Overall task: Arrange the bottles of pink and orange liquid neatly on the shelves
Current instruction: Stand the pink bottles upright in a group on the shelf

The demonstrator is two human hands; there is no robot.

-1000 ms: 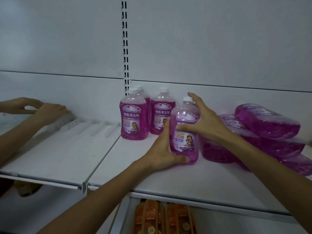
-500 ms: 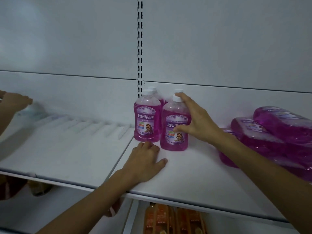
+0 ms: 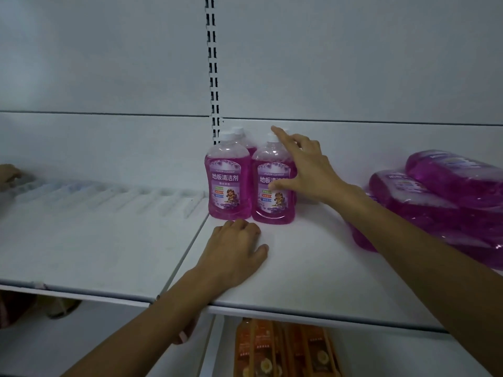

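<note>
Several pink floor-cleaner bottles stand upright in a tight cluster at the back of the white shelf point(image 3: 313, 270). The front left bottle point(image 3: 228, 183) and the front right bottle point(image 3: 268, 213) show their labels; behind them only the white caps of other bottles point(image 3: 238, 131) show. My right hand point(image 3: 304, 170) touches the front right bottle with spread fingers, thumb on the label and forefinger up by the cap. My left hand point(image 3: 236, 250) rests on the shelf just in front of the bottles and holds nothing.
More pink bottles point(image 3: 441, 194) lie on their sides in a pile at the right. Orange bottles point(image 3: 285, 352) stand on the shelf below. Another person's hand point(image 3: 8, 174) rests on the left shelf panel. A slotted upright point(image 3: 213, 77) runs up the back wall.
My right hand has loosened from its grip on the front right bottle and its fingers are now spread. My left hand stays on the shelf. The view has drawn closer.
</note>
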